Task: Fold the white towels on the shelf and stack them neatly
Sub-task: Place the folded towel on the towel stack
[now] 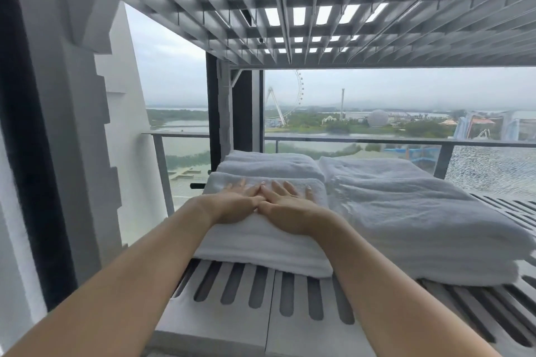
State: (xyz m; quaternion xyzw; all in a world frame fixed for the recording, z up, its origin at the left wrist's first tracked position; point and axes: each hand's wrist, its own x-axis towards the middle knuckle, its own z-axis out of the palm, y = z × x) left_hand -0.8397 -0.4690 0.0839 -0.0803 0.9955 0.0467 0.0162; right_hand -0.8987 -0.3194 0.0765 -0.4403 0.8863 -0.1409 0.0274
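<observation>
Side by side, the left hand (232, 204) and right hand (288, 209) lie flat and touching each other, fingers straight, pressing on top of a folded white towel (261, 249) and gripping nothing. That towel sits at the near left of the grey slotted shelf (232, 295), with a second folded towel (269, 165) just behind it and a larger, looser stack of white towels (406, 211) just beside it on the right. Overhead runs a gridded upper shelf (290, 26), and beyond a glass railing (348, 140) a ferris wheel (298, 93) shows in haze.
</observation>
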